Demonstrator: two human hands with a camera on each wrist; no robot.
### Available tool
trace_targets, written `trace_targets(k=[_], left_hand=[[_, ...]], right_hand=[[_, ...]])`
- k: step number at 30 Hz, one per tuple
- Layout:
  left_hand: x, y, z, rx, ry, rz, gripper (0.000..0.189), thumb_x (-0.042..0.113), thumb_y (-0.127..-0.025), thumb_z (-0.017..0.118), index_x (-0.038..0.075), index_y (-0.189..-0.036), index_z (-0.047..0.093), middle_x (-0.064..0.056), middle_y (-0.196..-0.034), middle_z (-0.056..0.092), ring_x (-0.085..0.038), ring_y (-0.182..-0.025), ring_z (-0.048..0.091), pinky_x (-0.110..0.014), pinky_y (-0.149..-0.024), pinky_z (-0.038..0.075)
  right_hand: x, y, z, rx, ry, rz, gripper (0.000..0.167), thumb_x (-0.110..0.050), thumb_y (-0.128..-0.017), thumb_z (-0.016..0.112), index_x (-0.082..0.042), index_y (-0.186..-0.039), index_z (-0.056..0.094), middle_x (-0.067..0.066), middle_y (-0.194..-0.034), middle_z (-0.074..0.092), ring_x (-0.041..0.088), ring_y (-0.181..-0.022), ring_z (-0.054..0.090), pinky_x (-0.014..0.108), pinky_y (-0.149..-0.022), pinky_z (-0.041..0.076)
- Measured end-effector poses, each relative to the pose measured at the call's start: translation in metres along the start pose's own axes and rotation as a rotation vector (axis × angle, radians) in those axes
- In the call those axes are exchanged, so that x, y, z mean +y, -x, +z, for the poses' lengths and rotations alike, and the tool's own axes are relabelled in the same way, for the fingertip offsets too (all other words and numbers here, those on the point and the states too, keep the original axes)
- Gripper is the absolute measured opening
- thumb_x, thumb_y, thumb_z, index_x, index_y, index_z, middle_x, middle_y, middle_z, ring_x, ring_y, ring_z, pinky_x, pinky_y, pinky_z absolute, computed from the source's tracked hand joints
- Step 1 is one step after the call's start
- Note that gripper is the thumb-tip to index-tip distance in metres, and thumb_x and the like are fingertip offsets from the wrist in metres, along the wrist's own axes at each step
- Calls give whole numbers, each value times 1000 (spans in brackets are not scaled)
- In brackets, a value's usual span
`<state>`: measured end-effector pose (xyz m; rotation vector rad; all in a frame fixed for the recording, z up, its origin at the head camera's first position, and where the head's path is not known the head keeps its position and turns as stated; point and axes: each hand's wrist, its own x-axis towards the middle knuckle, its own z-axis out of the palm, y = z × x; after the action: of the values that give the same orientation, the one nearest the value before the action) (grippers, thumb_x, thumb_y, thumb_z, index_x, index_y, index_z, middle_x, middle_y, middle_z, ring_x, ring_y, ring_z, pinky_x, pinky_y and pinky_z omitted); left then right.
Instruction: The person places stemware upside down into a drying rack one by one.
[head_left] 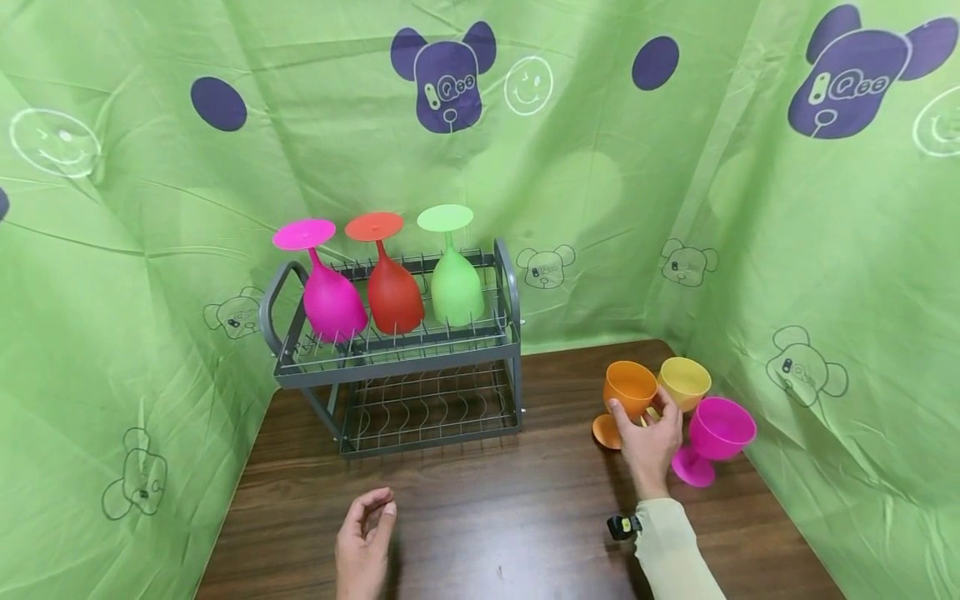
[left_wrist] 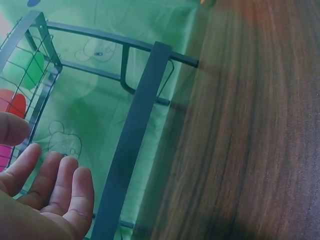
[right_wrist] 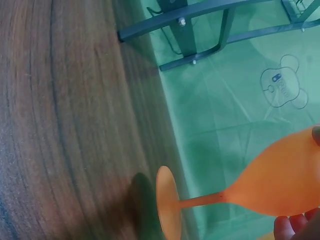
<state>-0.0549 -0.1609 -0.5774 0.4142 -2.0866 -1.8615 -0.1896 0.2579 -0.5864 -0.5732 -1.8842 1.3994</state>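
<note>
My right hand [head_left: 651, 442] grips an orange plastic wine glass [head_left: 628, 383] by its bowl, thumb on the near side and fingers round the far side. In the right wrist view the orange glass [right_wrist: 272, 182] shows its stem and round foot; whether the foot touches the table I cannot tell. Beside it stand a yellow wine glass [head_left: 684, 385] and a magenta wine glass [head_left: 722, 429], both upright. My left hand [head_left: 364, 537], fingers loosely curled, holds nothing in front of the rack. Its fingers and palm also show in the left wrist view.
A grey two-tier dish rack [head_left: 427, 358] stands on the wooden table [head_left: 480, 508]. Upside down on its upper tier are a pink glass [head_left: 333, 304], a red glass [head_left: 393, 296] and a green glass [head_left: 456, 287]. Green printed cloth [head_left: 585, 192] surrounds the table.
</note>
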Motion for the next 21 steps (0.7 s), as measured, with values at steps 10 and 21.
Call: trace_targets(k=[10, 21], left_hand=[[5, -5, -7, 7, 6, 41, 23, -2, -101, 67, -1, -123, 69, 12, -112, 71, -3, -107, 68, -11, -84, 57], [11, -3, -3, -31, 8, 51, 23, -3, -101, 66, -2, -123, 68, 10, -112, 72, -1, -105, 67, -12, -84, 57]], right_hand=[[-31, 13, -12, -90, -17, -86, 81, -22, -75, 98, -17, -147, 60, 5, -137, 63, 8, -118, 58, 11, -96, 54], [-82, 38, -28, -183, -75, -266, 79, -1, -69, 98, -5, -140, 63, 11, -130, 68, 6, -112, 58, 14, -95, 56]])
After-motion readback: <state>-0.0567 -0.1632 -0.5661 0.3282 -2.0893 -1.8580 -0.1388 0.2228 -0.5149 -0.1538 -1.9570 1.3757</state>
